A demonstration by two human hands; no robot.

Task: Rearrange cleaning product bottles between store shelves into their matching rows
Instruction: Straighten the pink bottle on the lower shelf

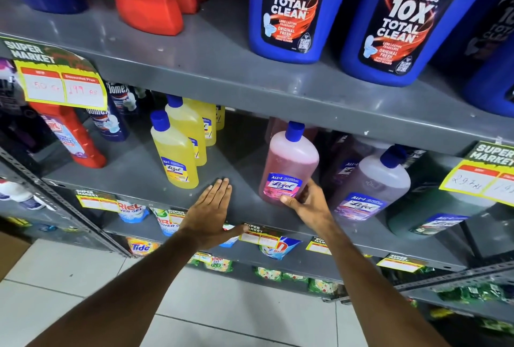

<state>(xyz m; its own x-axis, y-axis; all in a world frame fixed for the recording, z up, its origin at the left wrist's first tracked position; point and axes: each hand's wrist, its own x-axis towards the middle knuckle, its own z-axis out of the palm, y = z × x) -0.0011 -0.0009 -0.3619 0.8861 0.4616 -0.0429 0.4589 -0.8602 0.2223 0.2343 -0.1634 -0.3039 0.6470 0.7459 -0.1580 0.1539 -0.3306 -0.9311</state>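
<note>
Gripping the pink bottle [289, 163] low on its label, the right hand [307, 202] seats it on the shelf [239, 163]; the left hand [211, 207] lies flat, released. Next, probably letting go once it stands straight.

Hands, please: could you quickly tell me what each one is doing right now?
Left hand: open, flat on the shelf edge, holding nothing.
Right hand: closed around the pink Lizol bottle.

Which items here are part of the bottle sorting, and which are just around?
In the job:
pink Lizol bottle, gripped by right hand
yellow Lizol row
purple Lizol bottle
left hand, flat on middle shelf

Just around:
blue Harpic bottles
price tags
detergent pouches
</note>
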